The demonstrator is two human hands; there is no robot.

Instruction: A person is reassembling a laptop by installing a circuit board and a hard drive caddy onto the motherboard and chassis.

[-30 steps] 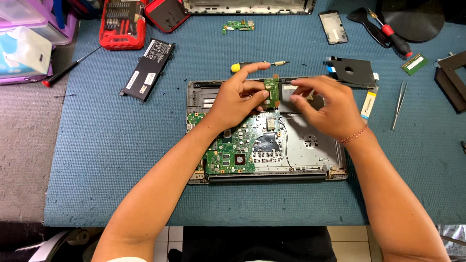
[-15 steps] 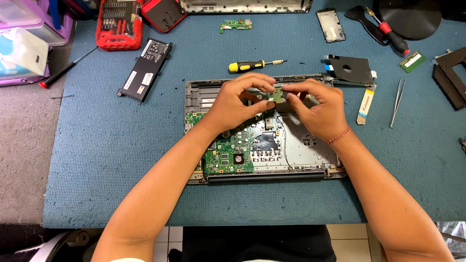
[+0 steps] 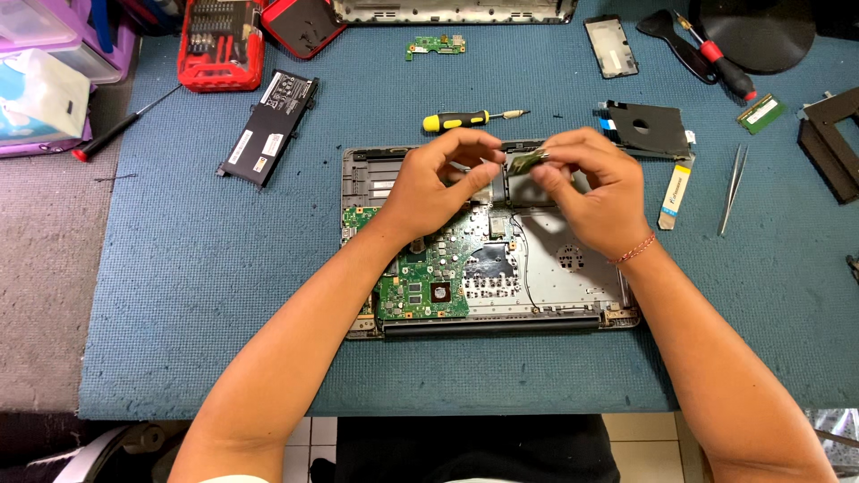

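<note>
— Fingers, right hand (image 3: pixel 592 186): how do they stand?
— Thumb and forefinger pinched on a small green circuit board (image 3: pixel 529 160), held tilted above the far edge of the opened laptop base (image 3: pixel 573 295). Remaining fingers curled loosely.

— Left hand (image 3: pixel 438 183)?
— Fingertips (image 3: pixel 488 159) drawn together just beside the near end of that board. Whether they touch it, I cannot tell. Both hands hover over the base's far half.

— Item: laptop base. Position?
— Middle of the blue mat (image 3: pixel 179 313), cover off. Green mainboard (image 3: pixel 420 282) exposed on its left side, bare grey metal on its right.

— Items along the mat's far edge?
— Red bit set case (image 3: pixel 219 43) at the far left corner, with a black battery pack (image 3: pixel 268 127) lying slantwise near it. A small green board (image 3: pixel 435 45) lies loose at the far middle. A yellow-handled screwdriver (image 3: pixel 465 119) lies just beyond the base, well clear of the hands.

— Right side of the mat?
— Black drive bracket (image 3: pixel 646 125) beside the base's far right corner, a flat ribbon cable (image 3: pixel 674 194) below it, metal tweezers (image 3: pixel 733 188) further right. A red-handled screwdriver (image 3: pixel 720 64) and a green memory stick (image 3: pixel 761 114) sit toward the far right corner.

— Off the mat?
— A thin red-tipped screwdriver (image 3: pixel 121 125) crosses its left edge.
</note>
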